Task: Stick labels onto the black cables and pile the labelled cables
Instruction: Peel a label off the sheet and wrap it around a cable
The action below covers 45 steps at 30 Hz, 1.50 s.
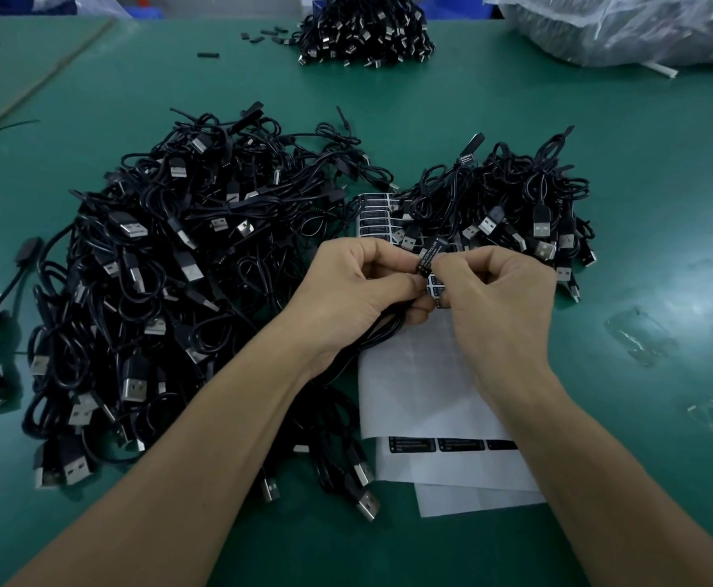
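Observation:
My left hand (361, 286) grips a black cable (371, 336) near its small controller block (429, 258), which carries a black label with white print. My right hand (494, 290) pinches that same labelled block from the right. A big heap of black USB cables (168, 269) lies to the left. A smaller heap of black cables (511, 205) lies at the right, just beyond my hands. White label sheets (422, 396) with black labels lie under my hands and wrists.
A green mat (643, 163) covers the table. Another bundle of black cables (363, 31) stands at the far edge, with small black caps (261, 36) beside it. A clear plastic bag (626, 27) sits at the far right. Clear tape scraps (638, 336) lie on the right.

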Each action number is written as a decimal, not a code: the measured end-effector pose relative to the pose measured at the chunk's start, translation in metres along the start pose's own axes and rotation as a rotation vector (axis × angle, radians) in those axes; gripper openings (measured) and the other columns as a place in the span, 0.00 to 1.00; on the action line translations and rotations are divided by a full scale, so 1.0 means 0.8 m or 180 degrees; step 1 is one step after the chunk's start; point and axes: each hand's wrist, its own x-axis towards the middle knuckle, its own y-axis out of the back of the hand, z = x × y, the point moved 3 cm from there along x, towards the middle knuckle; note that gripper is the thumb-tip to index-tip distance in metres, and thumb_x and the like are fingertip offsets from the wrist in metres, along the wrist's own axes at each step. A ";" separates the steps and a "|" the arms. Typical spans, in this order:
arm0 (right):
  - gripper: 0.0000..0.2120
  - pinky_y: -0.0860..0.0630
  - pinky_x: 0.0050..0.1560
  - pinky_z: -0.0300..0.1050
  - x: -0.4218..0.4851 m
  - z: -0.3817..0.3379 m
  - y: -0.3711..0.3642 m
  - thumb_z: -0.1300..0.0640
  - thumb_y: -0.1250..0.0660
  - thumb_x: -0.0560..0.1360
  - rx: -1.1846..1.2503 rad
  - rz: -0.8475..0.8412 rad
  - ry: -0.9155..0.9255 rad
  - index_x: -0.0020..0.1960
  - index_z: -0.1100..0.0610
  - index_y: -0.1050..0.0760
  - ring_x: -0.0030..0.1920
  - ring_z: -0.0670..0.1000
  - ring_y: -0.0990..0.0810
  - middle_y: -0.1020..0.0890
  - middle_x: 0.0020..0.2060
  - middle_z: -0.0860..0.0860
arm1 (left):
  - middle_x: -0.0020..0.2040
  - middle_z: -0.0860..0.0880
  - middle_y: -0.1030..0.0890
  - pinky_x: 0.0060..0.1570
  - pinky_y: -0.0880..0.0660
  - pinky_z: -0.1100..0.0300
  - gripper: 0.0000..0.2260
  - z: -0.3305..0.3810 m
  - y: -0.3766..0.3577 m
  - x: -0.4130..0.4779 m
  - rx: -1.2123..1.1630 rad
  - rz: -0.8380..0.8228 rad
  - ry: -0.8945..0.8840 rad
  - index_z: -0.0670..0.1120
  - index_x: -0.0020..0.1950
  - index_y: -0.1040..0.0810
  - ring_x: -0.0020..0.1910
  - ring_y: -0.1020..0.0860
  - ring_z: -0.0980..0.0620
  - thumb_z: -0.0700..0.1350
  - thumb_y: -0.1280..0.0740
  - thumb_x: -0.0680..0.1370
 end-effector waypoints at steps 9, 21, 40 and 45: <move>0.08 0.29 0.30 0.34 0.000 0.001 0.001 0.54 0.30 0.66 0.0004 0.0003 -0.0047 0.29 0.51 0.21 0.27 0.40 0.25 0.21 0.24 0.44 | 0.37 0.40 0.15 0.35 0.20 0.63 0.05 -0.001 0.001 0.000 -0.0004 0.0011 0.0022 0.38 0.47 0.18 0.32 0.16 0.50 0.30 0.29 0.75; 0.08 0.33 0.29 0.29 -0.001 0.001 0.003 0.53 0.29 0.67 -0.0131 0.0012 0.0029 0.29 0.50 0.22 0.25 0.38 0.28 0.23 0.22 0.39 | 0.36 0.41 0.15 0.35 0.20 0.63 0.06 -0.002 0.002 0.001 -0.0015 -0.0013 -0.0016 0.39 0.45 0.18 0.32 0.16 0.50 0.29 0.29 0.75; 0.09 0.28 0.35 0.35 0.000 0.003 0.004 0.49 0.25 0.71 0.0133 -0.0063 -0.0002 0.34 0.49 0.19 0.30 0.40 0.25 0.19 0.28 0.42 | 0.33 0.43 0.16 0.34 0.20 0.63 0.05 0.001 0.002 0.000 -0.0171 -0.0056 -0.0046 0.37 0.46 0.20 0.31 0.17 0.52 0.29 0.31 0.76; 0.04 0.23 0.40 0.38 0.003 0.006 0.005 0.49 0.24 0.72 0.0293 -0.0246 -0.0151 0.42 0.48 0.17 0.36 0.43 0.20 0.15 0.35 0.47 | 0.32 0.44 0.17 0.34 0.21 0.64 0.06 0.002 0.002 0.000 -0.0087 -0.0107 -0.0084 0.39 0.45 0.20 0.30 0.19 0.52 0.30 0.32 0.77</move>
